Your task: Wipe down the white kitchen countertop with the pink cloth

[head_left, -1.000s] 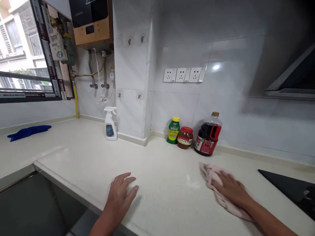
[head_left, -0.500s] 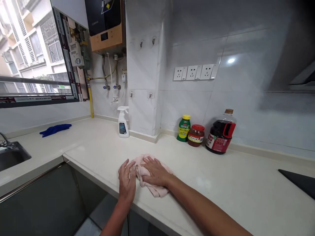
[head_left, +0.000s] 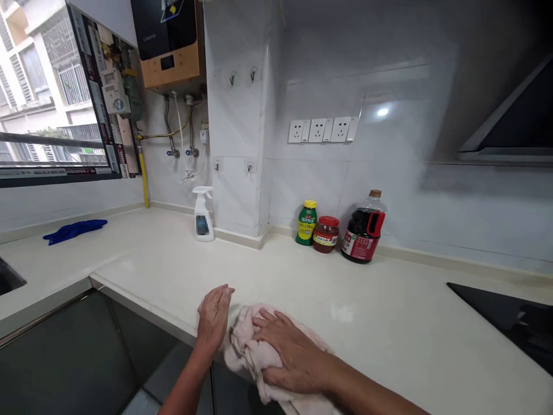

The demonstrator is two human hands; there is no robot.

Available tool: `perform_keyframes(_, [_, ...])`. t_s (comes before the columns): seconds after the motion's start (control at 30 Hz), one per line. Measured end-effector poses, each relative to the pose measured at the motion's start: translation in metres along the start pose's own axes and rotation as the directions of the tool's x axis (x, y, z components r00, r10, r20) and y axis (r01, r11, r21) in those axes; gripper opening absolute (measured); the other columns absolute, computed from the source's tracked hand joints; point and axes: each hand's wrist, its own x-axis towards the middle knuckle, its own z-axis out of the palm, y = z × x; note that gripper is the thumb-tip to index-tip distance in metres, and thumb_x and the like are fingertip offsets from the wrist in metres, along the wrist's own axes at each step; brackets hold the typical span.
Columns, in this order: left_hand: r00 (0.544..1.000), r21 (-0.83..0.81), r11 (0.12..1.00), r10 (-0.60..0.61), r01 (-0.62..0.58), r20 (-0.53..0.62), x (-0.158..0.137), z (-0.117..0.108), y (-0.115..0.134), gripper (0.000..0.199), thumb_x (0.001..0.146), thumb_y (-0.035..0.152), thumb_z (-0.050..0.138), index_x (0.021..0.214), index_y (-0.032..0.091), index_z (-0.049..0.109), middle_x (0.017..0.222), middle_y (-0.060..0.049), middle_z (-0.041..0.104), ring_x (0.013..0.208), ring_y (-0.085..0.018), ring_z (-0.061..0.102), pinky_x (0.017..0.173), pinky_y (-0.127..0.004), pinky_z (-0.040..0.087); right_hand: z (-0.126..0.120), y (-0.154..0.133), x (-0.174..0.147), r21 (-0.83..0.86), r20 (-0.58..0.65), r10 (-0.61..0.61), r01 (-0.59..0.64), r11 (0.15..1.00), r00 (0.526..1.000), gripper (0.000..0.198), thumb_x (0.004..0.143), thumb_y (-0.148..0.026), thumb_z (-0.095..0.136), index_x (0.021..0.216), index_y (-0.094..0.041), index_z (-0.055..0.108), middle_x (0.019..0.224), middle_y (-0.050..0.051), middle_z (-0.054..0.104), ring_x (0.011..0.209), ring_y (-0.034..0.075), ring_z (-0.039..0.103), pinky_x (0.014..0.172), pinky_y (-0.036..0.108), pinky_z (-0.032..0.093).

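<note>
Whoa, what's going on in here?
Someone has their right hand spread over a pale pink cloth at the front edge of the white counter. Their left hand is beside the cloth and holds nothing. Farther back, by the wall, stand a green bottle, a red-lidded jar and a big dark bottle.

Pink cloth (head_left: 250, 353) now over counter's front edge (head_left: 147, 312)

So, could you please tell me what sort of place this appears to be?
Probably a kitchen: there is a cooktop-like black panel, what looks like a range hood above it, and a red-lidded jar beside a green bottle.
</note>
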Motion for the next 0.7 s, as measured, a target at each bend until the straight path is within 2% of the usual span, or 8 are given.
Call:
perform_keyframes(0.1, [1.0,0.074,0.997,-0.016,0.014,0.026,0.002,0.0,0.0,0.05,0.094,0.056,0.039,0.096,0.023,0.076,0.117,-0.01,0.075,0.117,-0.027,0.065,0.108,-0.047,0.047,-0.005,0.011,0.027,-0.078,-0.075,0.094,-0.099,0.992,0.993,0.066,0.087,-0.048,0.062,0.146,-0.021,0.05,0.162,0.007,0.026,0.151,0.025,0.01,0.125,0.046,0.004])
perform_keyframes(0.2, [0.996,0.135,0.989,-0.062,0.054,0.06,0.002,0.0,0.002,0.05,0.091,0.058,0.041,0.098,0.022,0.076,0.12,-0.011,0.074,0.12,-0.029,0.063,0.109,-0.05,0.045,-0.018,0.033,0.042,-0.17,-0.173,0.23,-0.259,0.951,0.958,0.061,0.091,-0.051,0.056,0.145,-0.021,0.051,0.161,0.007,0.029,0.15,0.025,0.015,0.123,0.046,0.012])
perform_keyframes(0.27, [0.992,0.162,0.984,-0.09,0.075,0.087,0.002,-0.001,0.006,0.05,0.09,0.059,0.042,0.101,0.023,0.075,0.121,-0.01,0.073,0.122,-0.031,0.063,0.11,-0.052,0.043,-0.031,0.054,0.038,-0.197,-0.242,0.316,-0.365,0.91,0.918,0.061,0.094,-0.054,0.051,0.145,-0.02,0.05,0.16,0.008,0.031,0.149,0.027,0.019,0.122,0.047,0.016])
perform_keyframes(0.33, [0.987,0.188,0.978,-0.111,0.088,0.117,0.001,-0.002,0.01,0.049,0.09,0.06,0.042,0.103,0.025,0.075,0.122,-0.009,0.073,0.122,-0.031,0.062,0.109,-0.052,0.042,-0.045,0.079,0.019,-0.209,-0.315,0.403,-0.477,0.854,0.859,0.06,0.096,-0.054,0.045,0.145,-0.02,0.05,0.158,0.009,0.035,0.147,0.028,0.024,0.119,0.048,0.021])
perform_keyframes(0.43, [0.979,0.215,0.973,-0.126,0.09,0.159,0.001,-0.005,0.014,0.046,0.09,0.059,0.044,0.103,0.027,0.075,0.123,-0.008,0.073,0.123,-0.031,0.062,0.109,-0.051,0.042,-0.066,0.114,-0.035,-0.213,-0.437,0.544,-0.67,0.711,0.716,0.057,0.098,-0.051,0.037,0.143,-0.018,0.051,0.153,0.011,0.042,0.142,0.029,0.032,0.115,0.048,0.027])
perform_keyframes(0.53, [0.977,0.227,0.969,-0.132,0.092,0.168,0.003,-0.005,0.013,0.045,0.088,0.057,0.045,0.103,0.025,0.074,0.125,-0.009,0.072,0.123,-0.032,0.061,0.111,-0.054,0.038,-0.08,0.137,-0.116,-0.201,-0.524,0.641,-0.813,0.546,0.56,0.059,0.096,-0.049,0.034,0.141,-0.015,0.053,0.149,0.015,0.045,0.138,0.033,0.036,0.111,0.051,0.031])
perform_keyframes(0.63, [0.976,0.235,0.969,-0.127,0.083,0.178,0.004,-0.002,0.011,0.046,0.086,0.058,0.046,0.102,0.025,0.074,0.123,-0.009,0.073,0.123,-0.032,0.061,0.111,-0.054,0.037,-0.08,0.147,-0.21,-0.211,-0.557,0.683,-0.876,0.434,0.472,0.06,0.09,-0.055,0.036,0.132,-0.021,0.062,0.144,0.015,0.05,0.136,0.039,0.037,0.108,0.057,0.032])
perform_keyframes(0.7, [0.977,0.251,0.967,-0.096,0.046,0.19,0.005,0.001,0.01,0.045,0.085,0.058,0.046,0.1,0.026,0.074,0.121,-0.008,0.074,0.123,-0.033,0.061,0.111,-0.054,0.036,-0.072,0.152,-0.268,-0.273,-0.578,0.686,-0.897,0.347,0.442,0.06,0.085,-0.058,0.037,0.125,-0.025,0.067,0.14,0.015,0.052,0.136,0.041,0.036,0.105,0.059,0.034])
